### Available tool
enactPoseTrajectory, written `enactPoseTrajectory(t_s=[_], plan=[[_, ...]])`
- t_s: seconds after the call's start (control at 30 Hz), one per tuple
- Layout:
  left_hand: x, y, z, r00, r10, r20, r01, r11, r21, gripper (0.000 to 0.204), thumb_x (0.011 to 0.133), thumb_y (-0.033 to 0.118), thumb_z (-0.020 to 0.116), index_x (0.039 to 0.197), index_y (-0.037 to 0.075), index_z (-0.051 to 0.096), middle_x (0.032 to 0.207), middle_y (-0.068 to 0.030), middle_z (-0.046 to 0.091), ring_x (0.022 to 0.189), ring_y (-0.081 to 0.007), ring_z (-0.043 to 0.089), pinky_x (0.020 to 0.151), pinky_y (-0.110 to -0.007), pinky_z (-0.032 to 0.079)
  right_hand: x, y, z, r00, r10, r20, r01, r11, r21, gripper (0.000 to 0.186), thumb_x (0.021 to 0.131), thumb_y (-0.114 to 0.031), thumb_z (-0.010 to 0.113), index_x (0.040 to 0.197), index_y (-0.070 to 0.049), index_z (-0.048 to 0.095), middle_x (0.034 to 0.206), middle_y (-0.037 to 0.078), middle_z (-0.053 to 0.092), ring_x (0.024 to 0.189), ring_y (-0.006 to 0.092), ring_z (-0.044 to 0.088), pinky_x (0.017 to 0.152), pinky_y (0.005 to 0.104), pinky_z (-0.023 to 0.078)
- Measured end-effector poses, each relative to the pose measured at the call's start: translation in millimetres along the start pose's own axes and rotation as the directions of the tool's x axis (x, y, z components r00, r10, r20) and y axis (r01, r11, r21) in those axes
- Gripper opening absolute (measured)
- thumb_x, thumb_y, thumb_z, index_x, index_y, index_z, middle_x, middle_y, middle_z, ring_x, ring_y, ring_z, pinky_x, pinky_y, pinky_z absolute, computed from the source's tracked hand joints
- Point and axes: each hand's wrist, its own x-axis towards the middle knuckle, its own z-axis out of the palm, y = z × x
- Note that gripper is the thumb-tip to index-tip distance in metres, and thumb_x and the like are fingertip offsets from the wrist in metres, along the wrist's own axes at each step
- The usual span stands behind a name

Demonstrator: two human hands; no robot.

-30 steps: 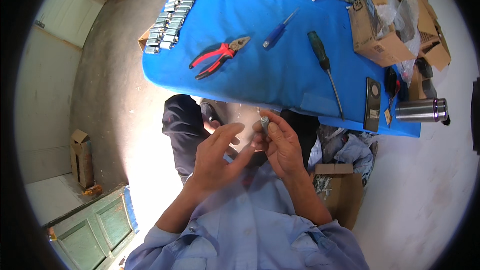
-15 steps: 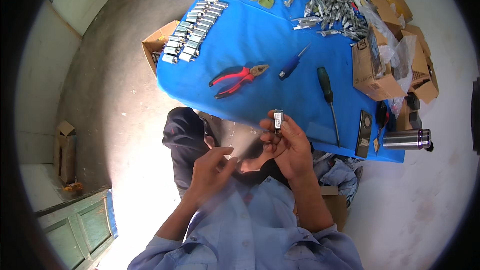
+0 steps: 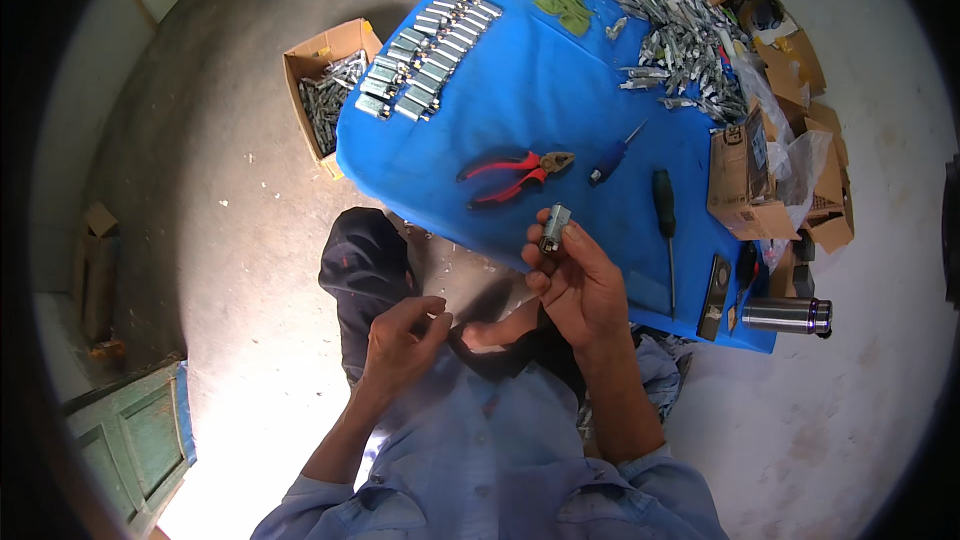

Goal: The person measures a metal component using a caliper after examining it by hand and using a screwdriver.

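Red pliers (image 3: 512, 176), blue screwdriver (image 3: 612, 160) on blue table (image 3: 520, 80) beyond metal cylinder (image 3: 554, 228).

Two screwdrivers (image 3: 610, 162), one pliers (image 3: 512, 176)

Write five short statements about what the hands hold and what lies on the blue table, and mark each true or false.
1. The right hand holds a small silver metal cylinder part. True.
2. The left hand grips the red-handled pliers. False: they lie on the blue table.
3. Rows of small silver metal blocks lie on the table. True.
4. The steel flask stands upright. False: it lies on its side.
5. The open cardboard box of metal parts sits on the table. False: on the floor.
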Motion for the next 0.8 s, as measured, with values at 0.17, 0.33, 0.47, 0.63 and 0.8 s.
enactPoseTrajectory(t_s=[0.17, 0.33, 0.47, 0.63, 0.8], plan=[[6.7, -11.4, -11.1, 0.990, -0.137, 0.045, 0.139, 0.989, -0.044, 0.020, 0.097, 0.013, 0.076, 0.110, -0.001, 0.075, 0.091, -0.0062, 0.077, 0.080, -0.0103, 0.072, 0.067, -0.025, 0.055, 8.6, 3.2, 17.5, 1.000, 0.020, 0.021, -0.021, 1.000, 0.019, 0.029, 0.110, -0.022, 0.059, 0.134, -0.005, 0.062, 0.119, 0.011, 0.073, 0.103, 0.0223, 0.075, 0.076, 0.0317, 0.062], [26.6, -30.3, -30.5, 0.914, -0.390, 0.114, 0.405, 0.893, -0.197, 0.025, 0.102, 0.023, 0.071, 0.111, 0.000, 0.075, 0.094, -0.0058, 0.077, 0.079, -0.0110, 0.070, 0.064, -0.025, 0.056, 16.4, 5.3, 30.6, 0.999, 0.027, 0.024, -0.026, 0.999, -0.026, 0.027, 0.109, -0.021, 0.061, 0.133, -0.007, 0.062, 0.119, 0.011, 0.073, 0.103, 0.0221, 0.076, 0.075, 0.0311, 0.062], [35.0, -57.3, -44.3, 0.904, -0.399, 0.154, 0.426, 0.813, -0.397, 0.031, 0.103, 0.027, 0.069, 0.113, -0.002, 0.073, 0.096, -0.0079, 0.075, 0.077, -0.0117, 0.068, 0.062, -0.025, 0.056, 21.4, 6.4, 41.5, 0.999, 0.028, 0.031, -0.025, 0.997, -0.073, 0.028, 0.107, -0.020, 0.065, 0.132, -0.007, 0.063, 0.119, 0.009, 0.073, 0.104, 0.0206, 0.074, 0.073, 0.0295, 0.061], [37.8, -61.3, -55.7, 0.901, -0.401, 0.164, 0.424, 0.741, -0.521, 0.036, 0.105, 0.029, 0.067, 0.117, -0.005, 0.070, 0.099, -0.0095, 0.073, 0.076, -0.0130, 0.067, 0.062, -0.025, 0.055, 29.8, 10.3, 51.0, 0.999, 0.042, 0.029, -0.039, 0.993, -0.107, 0.026, 0.106, -0.016, 0.066, 0.131, -0.007, 0.064, 0.119, 0.010, 0.073, 0.102, 0.0208, 0.075, 0.071, 0.0289, 0.061], [38.0, -76.2, -60.9, 0.906, -0.377, 0.192, 0.414, 0.698, -0.585, 0.039, 0.107, 0.031, 0.065, 0.121, -0.005, 0.069, 0.104, -0.0106, 0.072, 0.077, -0.0137, 0.067, 0.065, -0.025, 0.056, 37.5, 16.3, 61.5, 0.999, 0.028, 0.022, -0.024, 0.986, -0.165, 0.028, 0.109, -0.021, 0.064, 0.133, -0.007, 0.063, 0.119, 0.010, 0.075, 0.099, 0.0213, 0.077, 0.071, 0.0290, 0.062]])
